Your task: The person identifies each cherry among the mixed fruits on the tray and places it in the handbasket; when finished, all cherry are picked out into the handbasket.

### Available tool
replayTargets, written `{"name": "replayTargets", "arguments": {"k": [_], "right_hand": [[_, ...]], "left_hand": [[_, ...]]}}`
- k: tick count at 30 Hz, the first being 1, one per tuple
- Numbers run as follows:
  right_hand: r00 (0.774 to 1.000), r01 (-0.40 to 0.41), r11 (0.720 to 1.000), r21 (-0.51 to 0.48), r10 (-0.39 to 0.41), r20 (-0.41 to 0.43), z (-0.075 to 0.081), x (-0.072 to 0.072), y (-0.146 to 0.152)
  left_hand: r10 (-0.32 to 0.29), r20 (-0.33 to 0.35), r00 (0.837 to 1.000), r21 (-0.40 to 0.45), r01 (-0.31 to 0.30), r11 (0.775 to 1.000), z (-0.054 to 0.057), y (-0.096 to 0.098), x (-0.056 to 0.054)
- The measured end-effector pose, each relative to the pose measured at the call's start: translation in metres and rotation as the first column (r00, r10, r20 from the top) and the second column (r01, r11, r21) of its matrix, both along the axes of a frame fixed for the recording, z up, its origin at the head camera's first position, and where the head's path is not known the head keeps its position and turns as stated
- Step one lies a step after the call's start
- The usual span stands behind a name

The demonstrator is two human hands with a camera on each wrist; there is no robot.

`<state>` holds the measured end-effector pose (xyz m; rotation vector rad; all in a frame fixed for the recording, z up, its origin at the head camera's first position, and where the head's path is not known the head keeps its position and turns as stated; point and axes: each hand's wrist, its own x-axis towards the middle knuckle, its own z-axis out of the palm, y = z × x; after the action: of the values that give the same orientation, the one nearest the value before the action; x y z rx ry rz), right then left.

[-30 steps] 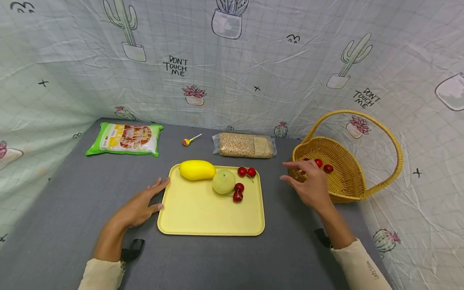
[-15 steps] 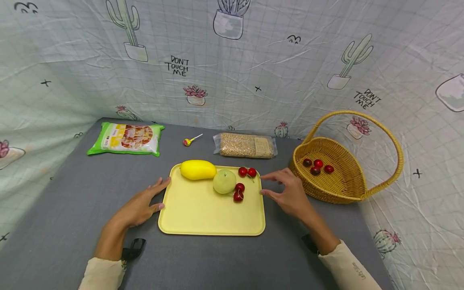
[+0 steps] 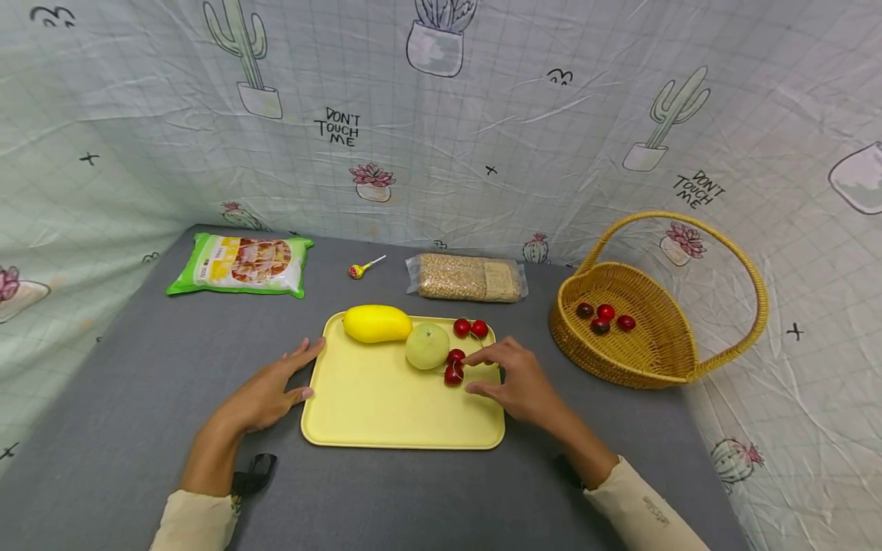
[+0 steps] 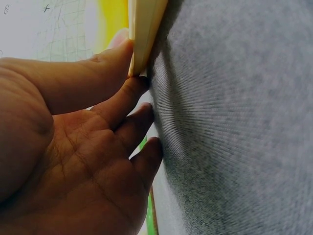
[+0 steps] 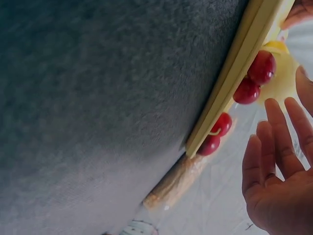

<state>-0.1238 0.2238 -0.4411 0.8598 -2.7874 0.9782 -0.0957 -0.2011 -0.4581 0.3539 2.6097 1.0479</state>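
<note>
A yellow tray (image 3: 386,417) lies on the grey table with a yellow mango-shaped fruit (image 3: 377,324), a round pale green fruit (image 3: 426,347) and two pairs of cherries. My left hand (image 3: 265,392) rests at the tray's left edge. In the left wrist view, the thumb (image 4: 107,66) touches the rim (image 4: 142,39) while the other fingers lie loosely along the cloth. Over the tray's right side is my right hand (image 3: 521,384), thumb and forefinger apart, holding nothing. Its fingertips are close beside the nearer cherry pair (image 3: 453,374); the farther pair (image 3: 462,327) lies in the back right corner.
A yellow wicker basket (image 3: 606,367) with several cherries (image 3: 600,326) inside stands on the right. Along the back lie a green-edged food bag (image 3: 258,264), a lollipop (image 3: 356,271) and a clear bag of grains (image 3: 468,277). A patterned cloth hangs behind the table.
My right hand has moved left from the basket, across the tray's right rim, to the nearer cherries. The left hand has stayed at the tray's edge.
</note>
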Motion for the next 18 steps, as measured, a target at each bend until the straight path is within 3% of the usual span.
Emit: {"name": "replayTargets", "arguments": {"k": [18], "right_hand": [[1.000,-0.024,0.995,0.092,0.025,-0.006,-0.011,-0.004,-0.026]], "left_hand": [[0.001,-0.003,1.000,0.015,-0.001,1.000,-0.002,0.001,0.000]]}}
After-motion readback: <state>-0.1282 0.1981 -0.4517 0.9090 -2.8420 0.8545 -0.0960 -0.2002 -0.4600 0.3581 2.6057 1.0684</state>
